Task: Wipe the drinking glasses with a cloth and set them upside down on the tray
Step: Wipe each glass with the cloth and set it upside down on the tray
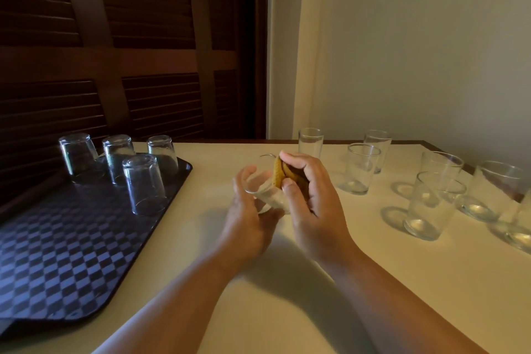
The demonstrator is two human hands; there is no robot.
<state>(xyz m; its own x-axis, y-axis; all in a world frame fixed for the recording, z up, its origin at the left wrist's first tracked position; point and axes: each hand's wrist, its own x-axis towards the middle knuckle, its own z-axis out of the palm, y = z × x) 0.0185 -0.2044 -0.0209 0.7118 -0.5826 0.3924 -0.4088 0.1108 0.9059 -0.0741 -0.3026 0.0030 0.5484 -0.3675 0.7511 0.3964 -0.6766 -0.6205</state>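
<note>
Drinking glass (264,192), clear, one item, head view: held in the air over the table (431,282) between both hands, tilted, its thick base toward the camera and its rim away; left hand (247,218) curls its fingers and thumb round the glass from the left side; right hand (313,204) pinches a folded mustard-yellow cloth (280,174) between thumb and fingers and presses it to the upper right of the glass, near the rim; whether the cloth reaches inside cannot be told. Tray (57,253), dark with a chequered pattern, at the left edge of the table: four inverted glasses (143,184) stand mouth-down at its far end, three in a row and one nearer, apart from one another. Upright glasses (360,168), right half of the table: six in full view and one more cut by the frame edge, all mouth-up, well apart from the tray. Background: dark louvred door (143,37) behind the tray, pale wall (431,37) behind the upright group. Step in hand, judged: wiping of the fifth glass; task somewhat under half done. Next move, judged: finish the wipe, turn the glass mouth-down in the left hand, carry it left and set it on bare tray just beside the four, without knocking them
</note>
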